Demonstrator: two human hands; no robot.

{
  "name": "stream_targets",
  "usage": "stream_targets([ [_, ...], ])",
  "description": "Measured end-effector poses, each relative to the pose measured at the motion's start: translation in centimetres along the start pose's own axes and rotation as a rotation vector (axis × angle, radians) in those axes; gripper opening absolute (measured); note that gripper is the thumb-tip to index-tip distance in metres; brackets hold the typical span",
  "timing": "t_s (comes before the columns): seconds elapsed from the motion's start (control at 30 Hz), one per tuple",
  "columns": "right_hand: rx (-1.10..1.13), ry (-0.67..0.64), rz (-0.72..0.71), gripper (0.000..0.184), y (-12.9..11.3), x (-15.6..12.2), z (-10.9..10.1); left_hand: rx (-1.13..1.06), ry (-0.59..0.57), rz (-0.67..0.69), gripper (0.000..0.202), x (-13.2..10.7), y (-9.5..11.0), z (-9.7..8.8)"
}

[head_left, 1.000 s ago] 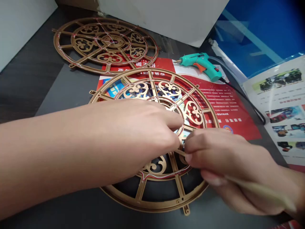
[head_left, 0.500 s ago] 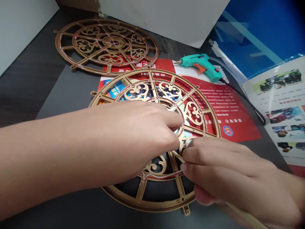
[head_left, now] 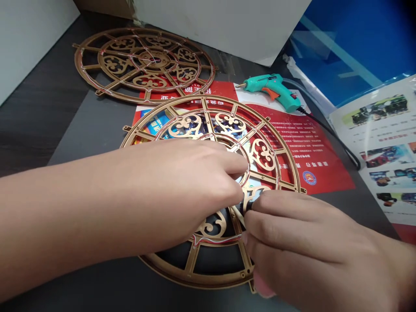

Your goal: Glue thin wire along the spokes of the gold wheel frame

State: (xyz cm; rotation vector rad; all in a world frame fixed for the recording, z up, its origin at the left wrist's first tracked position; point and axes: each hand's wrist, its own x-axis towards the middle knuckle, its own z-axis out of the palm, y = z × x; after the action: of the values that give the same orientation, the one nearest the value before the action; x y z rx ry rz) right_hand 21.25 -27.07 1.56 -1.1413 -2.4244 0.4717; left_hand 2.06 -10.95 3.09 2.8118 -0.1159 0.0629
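Note:
My left hand (head_left: pixel 221 173) reaches across the hub of a bronze-coloured round openwork frame (head_left: pixel 196 281), its fingers curled down and closed, their tips mostly hidden. My right hand (head_left: pixel 302 242) rests low over the frame's right side, fingers wrapped together. From its fingertips a thin pale stick (head_left: pixel 238 215) slants toward the left fingers, its far end hidden. Thin red and white wires (head_left: pixel 214 239) run along the frame's inner rings and spokes. Something pink (head_left: pixel 263 284) shows below the right fingers; I cannot tell what it is.
A second round frame (head_left: pixel 112 89) with wires lies at the back left. A teal glue gun (head_left: pixel 271 89) with a black cord sits on a red printed sheet (head_left: pixel 328 173) behind the nearer frame. White panels (head_left: pixel 211 21) stand behind; a picture sheet (head_left: pixel 386 130) is at right.
My right hand has shifted slightly left and down over the frame, covering more of its lower right rim. My left hand stays almost still at the hub.

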Motion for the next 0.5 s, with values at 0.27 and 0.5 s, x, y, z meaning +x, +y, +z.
stream_targets([
  [0.27,0.133,0.128,0.026,0.020,0.76,0.30,-0.43,-0.012,0.003,-0.007,0.020,-0.18,0.28,-0.21],
  [0.5,0.154,0.114,0.001,0.023,0.94,0.56,-0.16,-0.004,0.045,0.025,0.021,-0.29,0.12,0.20],
])
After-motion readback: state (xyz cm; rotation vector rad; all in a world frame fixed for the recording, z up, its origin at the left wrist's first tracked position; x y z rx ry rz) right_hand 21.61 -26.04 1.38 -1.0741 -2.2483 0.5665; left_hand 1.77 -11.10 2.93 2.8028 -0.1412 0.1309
